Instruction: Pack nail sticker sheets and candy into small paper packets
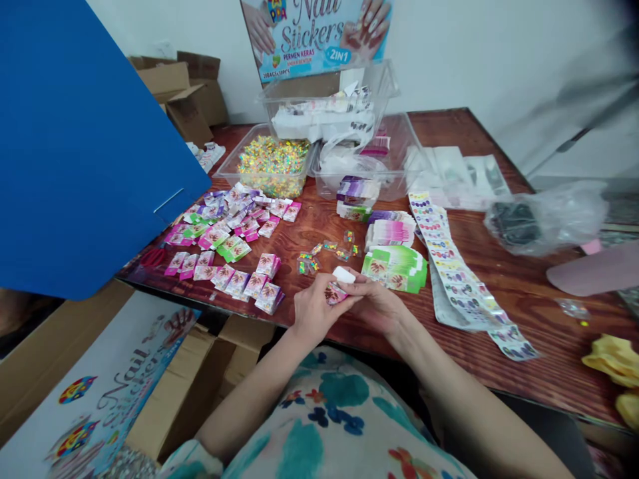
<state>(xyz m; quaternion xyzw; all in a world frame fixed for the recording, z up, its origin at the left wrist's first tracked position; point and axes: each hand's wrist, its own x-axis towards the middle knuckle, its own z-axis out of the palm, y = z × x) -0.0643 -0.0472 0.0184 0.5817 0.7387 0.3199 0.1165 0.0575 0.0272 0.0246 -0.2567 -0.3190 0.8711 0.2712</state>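
My left hand and my right hand meet at the near edge of the wooden table, both pinching one small pink nail-sticker box with a white flap open at its top. Just beyond my fingers lie small clear packets of coloured bits. A stack of flat green boxes lies right of my hands, with flat pink ones behind it. Folded pink, purple and green boxes are spread to the left.
Long nail-sticker strips run along the right. Clear tubs hold glittery packets and white items at the back. A blue panel rises at left, cardboard cartons sit below, a plastic bag lies far right.
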